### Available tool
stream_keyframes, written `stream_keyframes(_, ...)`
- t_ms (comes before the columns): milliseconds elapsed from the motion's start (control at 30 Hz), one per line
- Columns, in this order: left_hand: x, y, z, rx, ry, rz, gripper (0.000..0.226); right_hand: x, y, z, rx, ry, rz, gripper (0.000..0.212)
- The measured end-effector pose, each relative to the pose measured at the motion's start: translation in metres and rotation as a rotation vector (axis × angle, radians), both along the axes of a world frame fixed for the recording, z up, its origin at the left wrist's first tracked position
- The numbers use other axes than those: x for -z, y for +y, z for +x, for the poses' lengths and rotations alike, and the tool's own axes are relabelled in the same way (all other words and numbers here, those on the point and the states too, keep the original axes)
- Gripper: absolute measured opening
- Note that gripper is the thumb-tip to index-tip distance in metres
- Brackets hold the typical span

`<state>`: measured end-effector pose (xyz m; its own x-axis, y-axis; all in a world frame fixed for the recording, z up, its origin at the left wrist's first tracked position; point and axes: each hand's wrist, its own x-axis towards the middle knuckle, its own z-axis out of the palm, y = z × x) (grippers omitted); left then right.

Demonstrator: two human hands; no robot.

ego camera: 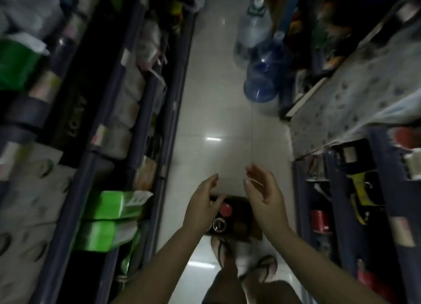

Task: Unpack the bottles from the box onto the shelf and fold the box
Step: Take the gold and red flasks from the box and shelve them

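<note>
Cardboard box (237,221) sits open on the floor (216,121) of a narrow aisle, just ahead of the person's feet, probably set there so both flanking shelves stay within reach. At least two bottles stand inside it, a red cap (225,209) and a dark cap (218,225) showing. Both hands are empty with loosely spread fingers: the left hand (202,203) reaches down over the box's left side, the right hand (264,194) hovers above it, palm turned inward.
</note>
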<state>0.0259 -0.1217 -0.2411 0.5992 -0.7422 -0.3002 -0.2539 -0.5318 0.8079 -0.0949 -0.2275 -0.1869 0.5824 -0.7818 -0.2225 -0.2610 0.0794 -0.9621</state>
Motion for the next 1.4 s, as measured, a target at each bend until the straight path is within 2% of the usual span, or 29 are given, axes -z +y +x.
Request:
stream_keyframes(333, 0.186, 0.015, -0.022, -0.078, 0.16, 0.192, 0.051, 0.211, 0.003, -0.002, -0.043, 0.267, 0.167, 0.037)
stream_keyframes(567, 0.347, 0.037, -0.043, -0.085, 0.18, 0.386, 0.049, 0.38, 0.002, -0.015, -0.312, 0.478, 0.115, 0.036)
stream_keyframes(700, 0.412, 0.054, -0.055, -0.042, 0.182, 0.465, 0.052, 0.454, 0.003, -0.022, -0.472, 0.573, 0.095, 0.044)
stream_keyframes(833, 0.444, 0.067, -0.06, -0.045, 0.207, 0.45, 0.053, 0.5, 0.002, -0.018, -0.616, 0.594, 0.037, 0.062)
stream_keyframes(1000, 0.461, 0.076, -0.066, -0.065, 0.215, 0.366, 0.059, 0.529, -0.001, -0.016, -0.745, 0.549, -0.041, 0.07)
stream_keyframes(1200, 0.478, 0.082, -0.075, 0.003, 0.092, 0.346, 0.067, 0.553, -0.002, -0.02, -0.869, 0.51, -0.15, 0.071)
stream_keyframes(1400, 0.491, 0.092, -0.08, 0.065, -0.03, 0.328, 0.077, 0.568, -0.006, -0.026, -0.914, 0.473, -0.234, 0.082)
